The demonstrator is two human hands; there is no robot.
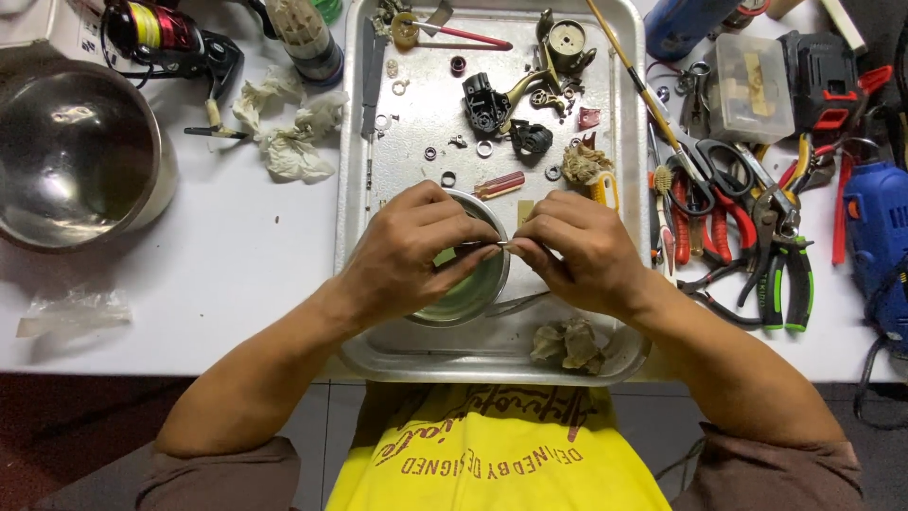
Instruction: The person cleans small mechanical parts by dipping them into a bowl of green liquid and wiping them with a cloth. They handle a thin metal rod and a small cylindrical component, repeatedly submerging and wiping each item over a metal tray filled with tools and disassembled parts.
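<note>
Pinching a small slim metal part (504, 246) between the fingertips of both hands, left hand (411, 254) and right hand (577, 254) meet above a small steel bowl (473, 293) inside the metal tray (352, 189), pliers (757, 246) lying right of the tray.

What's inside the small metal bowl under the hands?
The small metal bowl on the metal tray shows a greenish, shiny interior, perhaps liquid. The left hand covers its left side, so anything there is hidden. Both hands, with the right hand, pinch a tiny part over it.
</note>
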